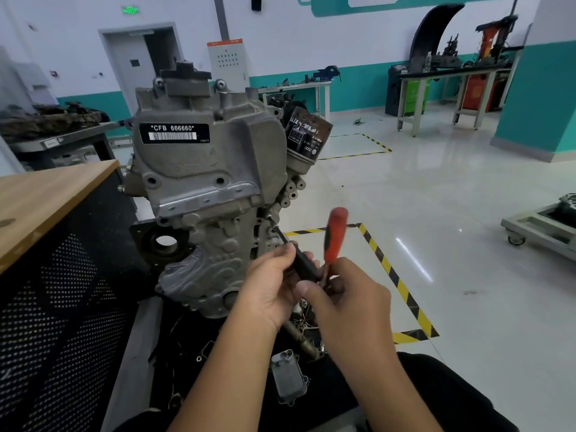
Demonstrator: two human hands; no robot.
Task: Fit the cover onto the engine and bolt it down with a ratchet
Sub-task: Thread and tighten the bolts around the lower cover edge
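A grey cast engine (199, 188) stands upright in front of me, with its timing cover (199, 285) lying against the lower front face. A ratchet with a red handle (335, 235) carries a black extension (293, 251) that reaches a bolt (268, 217) on the engine's right edge. My left hand (271, 288) grips the black extension near the ratchet head. My right hand (339, 294) holds the lower part of the ratchet, and the red handle sticks up above it, blurred.
A wooden-topped bench (46, 201) with a perforated black side stands at the left. A black oil filter (307, 135) juts from the engine's upper right. A small grey cooler part (288, 378) and loose parts lie below the engine. Yellow-black floor tape (399, 285) runs to the right.
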